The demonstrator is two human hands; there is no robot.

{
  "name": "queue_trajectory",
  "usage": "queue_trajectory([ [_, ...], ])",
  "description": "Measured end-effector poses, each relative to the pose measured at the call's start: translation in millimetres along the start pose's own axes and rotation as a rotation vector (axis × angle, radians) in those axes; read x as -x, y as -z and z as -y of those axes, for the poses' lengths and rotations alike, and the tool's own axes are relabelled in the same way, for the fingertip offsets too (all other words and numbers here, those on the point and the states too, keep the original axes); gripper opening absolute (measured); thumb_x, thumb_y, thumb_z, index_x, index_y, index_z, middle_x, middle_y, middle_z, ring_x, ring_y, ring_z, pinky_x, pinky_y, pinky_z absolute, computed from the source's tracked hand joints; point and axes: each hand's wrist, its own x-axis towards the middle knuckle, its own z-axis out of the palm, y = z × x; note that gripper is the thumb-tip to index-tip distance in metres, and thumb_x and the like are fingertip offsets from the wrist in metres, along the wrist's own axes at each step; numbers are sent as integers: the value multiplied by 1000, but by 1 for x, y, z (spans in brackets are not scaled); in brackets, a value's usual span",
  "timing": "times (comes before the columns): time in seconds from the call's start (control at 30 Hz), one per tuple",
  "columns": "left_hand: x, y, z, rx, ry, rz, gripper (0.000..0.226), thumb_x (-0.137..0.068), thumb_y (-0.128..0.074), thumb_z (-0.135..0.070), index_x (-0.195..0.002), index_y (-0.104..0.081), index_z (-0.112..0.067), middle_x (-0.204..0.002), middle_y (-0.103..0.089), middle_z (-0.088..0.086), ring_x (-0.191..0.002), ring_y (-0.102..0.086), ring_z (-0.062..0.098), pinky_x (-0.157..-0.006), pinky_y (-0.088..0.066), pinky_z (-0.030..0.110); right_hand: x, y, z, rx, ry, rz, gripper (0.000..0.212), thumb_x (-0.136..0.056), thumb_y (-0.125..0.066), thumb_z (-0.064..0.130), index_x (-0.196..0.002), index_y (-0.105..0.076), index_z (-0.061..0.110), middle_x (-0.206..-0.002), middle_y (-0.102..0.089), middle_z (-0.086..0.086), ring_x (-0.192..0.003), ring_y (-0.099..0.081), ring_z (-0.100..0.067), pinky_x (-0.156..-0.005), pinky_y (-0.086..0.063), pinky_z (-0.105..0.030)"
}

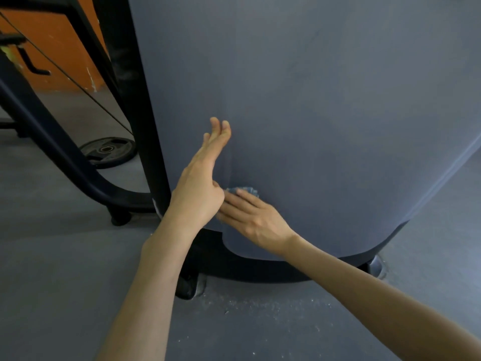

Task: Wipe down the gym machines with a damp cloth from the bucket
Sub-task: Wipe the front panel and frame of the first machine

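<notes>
A large grey-blue shroud panel of a gym machine fills the upper right of the head view. My left hand lies flat against its lower left part, fingers straight and pointing up. Just to the right, my right hand presses a small blue cloth against the panel with straight fingers. Most of the cloth is hidden under the fingers. No bucket is in view.
The machine's dark curved frame tube and upright post stand at the left. A black weight plate lies on the grey floor behind them. A rubber foot sits under the base. An orange wall is at the far left.
</notes>
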Motion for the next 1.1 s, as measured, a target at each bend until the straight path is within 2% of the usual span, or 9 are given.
queue_trajectory([
  [0.17,-2,-3,5,-39,14,-44,103,-78,-35,27,-144,-9,-48,-150,4,-34,-141,0,-8,-119,-19,42,59,-21,40,-45,397,389,50,-82,-68,13,-131,-60,18,-144,-49,3,-137,-40,-19,-121,-9,-38],
  [0.3,-2,-6,3,-26,16,-64,102,-78,-35,27,-147,-12,-45,-149,4,-37,-139,0,-11,-112,-33,34,129,-14,23,22,532,551,50,-71,-72,17,-120,-68,24,-141,-52,9,-134,-44,-14,-121,-9,-38],
  [0.37,-2,-6,0,-3,13,-70,100,-79,-35,27,-147,-13,-43,-151,4,-35,-138,0,-12,-85,-43,12,170,-5,4,56,538,675,50,-69,-80,26,-119,-70,23,-138,-55,9,-133,-45,-14,-121,1,-41],
  [0.43,-1,-7,-4,24,18,-67,97,-80,-36,26,-148,-14,-40,-153,3,-32,-139,-1,-9,-70,-43,10,190,3,-12,69,548,750,54,-63,-86,35,-114,-72,24,-134,-58,10,-131,-48,-13,-121,-2,-40],
  [0.5,-1,-9,-5,37,25,-74,97,-80,-36,27,-148,-15,-39,-154,2,-31,-139,-1,-8,-68,-40,4,181,9,-18,91,553,702,52,-64,-86,28,-114,-72,23,-136,-57,8,-133,-46,-15,-121,-7,-40],
  [0.73,-2,-13,-3,36,48,-94,97,-81,-37,26,-149,-16,-40,-148,5,-38,-130,2,-17,-64,-42,16,48,28,-59,-155,200,-4,38,-99,-48,4,-136,-54,11,-144,-48,-4,-136,-41,-21,-116,-28,-36],
  [0.87,-2,-13,-3,55,28,-98,93,-82,-36,25,-149,-17,-36,-148,2,-35,-132,1,-14,-74,-36,-2,40,56,-92,-36,-106,-149,41,-100,-45,3,-138,-53,18,-146,-46,-4,-138,-39,-21,-116,-28,-36],
  [0.97,-1,-14,-4,67,27,-103,93,-82,-36,26,-150,-16,-35,-144,4,-38,-135,1,-11,-76,-35,-3,74,35,-62,-39,-185,-83,46,-103,-30,3,-145,-36,19,-157,-25,-3,-147,-17,-19,-120,-14,-35],
  [1.1,-2,-15,-6,78,14,-106,93,-82,-37,25,-150,-15,-34,-142,6,-38,-141,-1,-3,-70,-38,1,139,9,-25,28,271,300,66,-93,-57,12,-151,-26,17,-159,-19,1,-149,-6,-21,-121,1,-37],
])
